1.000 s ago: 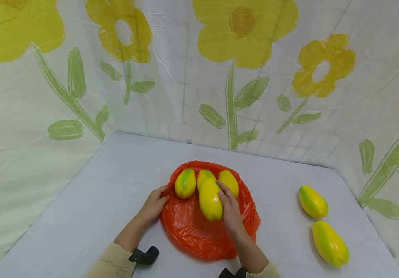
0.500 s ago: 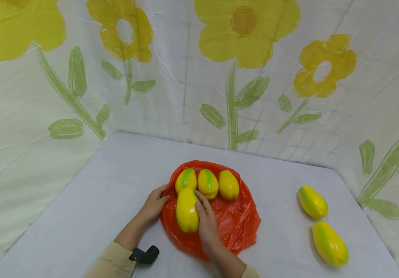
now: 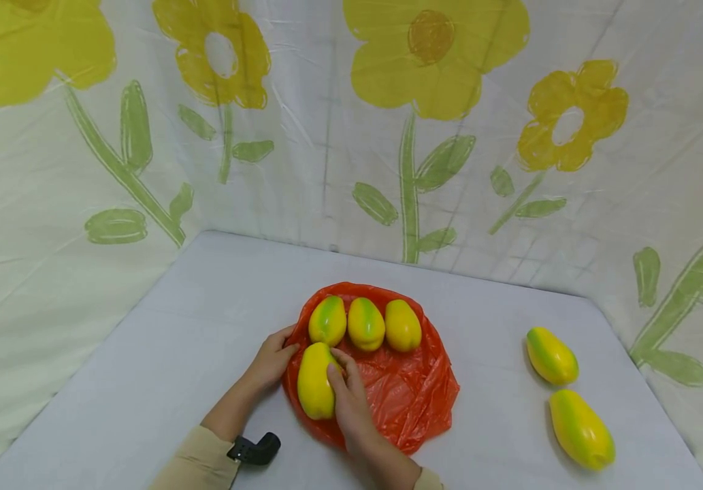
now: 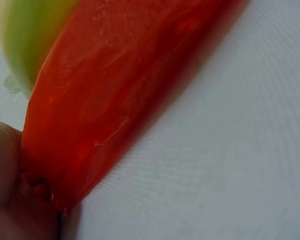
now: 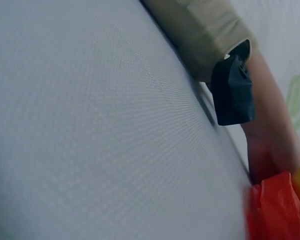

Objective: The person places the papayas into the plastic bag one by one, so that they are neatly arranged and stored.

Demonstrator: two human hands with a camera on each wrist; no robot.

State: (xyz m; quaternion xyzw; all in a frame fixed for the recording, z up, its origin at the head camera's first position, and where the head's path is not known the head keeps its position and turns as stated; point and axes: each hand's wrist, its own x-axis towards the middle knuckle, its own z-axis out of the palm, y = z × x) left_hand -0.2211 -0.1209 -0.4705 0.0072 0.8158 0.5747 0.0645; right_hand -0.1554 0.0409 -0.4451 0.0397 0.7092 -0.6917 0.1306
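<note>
A red plastic bag [image 3: 400, 395] lies spread open on the table, with a row of three yellow-green papayas [image 3: 366, 324] along its far side. My left hand [image 3: 270, 361] pinches the bag's left rim; in the left wrist view the thumb [image 4: 2, 165] presses against the red plastic [image 4: 100, 100]. Over the bag's near left part, my right hand [image 3: 352, 401] grips another papaya [image 3: 316, 381] from its right side. Whether that papaya touches the bag's bottom, I cannot tell. The right wrist view shows the bag [image 5: 277, 207] but not the right hand.
Two more papayas, a farther one [image 3: 552, 356] and a nearer one [image 3: 581, 430], lie on the white table [image 3: 498, 435] to the right of the bag. A flower-print curtain [image 3: 302, 170] hangs behind the table. A black wrist strap [image 3: 255, 450] sits on the left forearm.
The right hand has carried its papaya leftward and nearer, from the bag's middle to its near left part. The left hand keeps its place on the rim.
</note>
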